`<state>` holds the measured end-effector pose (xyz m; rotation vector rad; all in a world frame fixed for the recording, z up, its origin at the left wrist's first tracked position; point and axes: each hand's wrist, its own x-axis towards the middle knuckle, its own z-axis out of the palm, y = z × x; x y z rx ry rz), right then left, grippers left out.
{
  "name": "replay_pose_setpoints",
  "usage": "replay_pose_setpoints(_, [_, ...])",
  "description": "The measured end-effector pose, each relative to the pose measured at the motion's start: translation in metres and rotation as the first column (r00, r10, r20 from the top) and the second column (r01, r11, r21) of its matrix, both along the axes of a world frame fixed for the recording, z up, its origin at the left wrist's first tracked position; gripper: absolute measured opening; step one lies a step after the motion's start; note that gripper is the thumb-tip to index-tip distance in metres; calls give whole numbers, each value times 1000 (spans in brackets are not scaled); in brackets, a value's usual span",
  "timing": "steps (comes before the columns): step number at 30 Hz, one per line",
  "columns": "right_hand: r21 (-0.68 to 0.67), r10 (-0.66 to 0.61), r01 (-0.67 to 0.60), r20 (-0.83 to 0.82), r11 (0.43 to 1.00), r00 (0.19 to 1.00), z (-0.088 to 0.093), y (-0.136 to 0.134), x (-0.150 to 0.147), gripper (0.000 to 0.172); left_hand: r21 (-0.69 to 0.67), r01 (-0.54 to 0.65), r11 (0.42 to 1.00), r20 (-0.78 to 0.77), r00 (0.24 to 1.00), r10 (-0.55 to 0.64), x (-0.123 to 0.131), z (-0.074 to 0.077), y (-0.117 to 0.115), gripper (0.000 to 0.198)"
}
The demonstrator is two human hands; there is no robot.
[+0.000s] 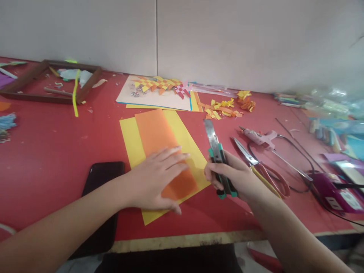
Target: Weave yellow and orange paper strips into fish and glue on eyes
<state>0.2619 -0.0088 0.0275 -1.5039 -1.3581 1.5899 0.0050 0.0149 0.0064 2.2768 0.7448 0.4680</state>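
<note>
My left hand (159, 178) lies with its fingers spread over an orange paper strip (155, 131). That strip rests on a larger yellow sheet (184, 132), whose lower corner points toward the table's front edge. My right hand (233, 174) is wrapped around a utility knife (220, 163) with a black and green handle. Its metal blade is extended and points up and away from me, just right of the yellow sheet. Under my left forearm sits a black phone (104, 178), partly covered.
Scissors (256, 161) and a pink glue gun (263, 139) with its cord lie at right, near a purple power strip (332, 193). Woven paper fish (162, 84) rest on white sheets (159, 99) at the back. Paper scraps (222, 110) and a brown frame (36, 99) lie farther off.
</note>
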Motion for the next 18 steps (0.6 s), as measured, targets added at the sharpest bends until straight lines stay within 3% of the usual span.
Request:
replay_pose_setpoints(1, [87,51,-66,156,994,986,-1,-9,5,22,-10,31,999,-68,997,-32,0,-2,-2,85])
replay_pose_setpoints(3, [227,145,-271,453,935,880,-3,-27,16,27,-24,59,998,-182,981,-63,-1,-5,-4,93])
replay_pose_setpoints(6, [311,162,-496,696,811,700,-6,-52,35,35,-26,81,996,-253,964,-85,-2,-8,-3,92])
replay_pose_setpoints(12, [370,99,-689,837,623,539,-17,-83,67,30,-68,49,996,-186,981,-61,-3,-9,0,86])
replay_pose_setpoints(18, [466,-82,-699,857,542,508,-22,-86,67,27,-65,52,996,-189,980,-64,-2,-12,3,85])
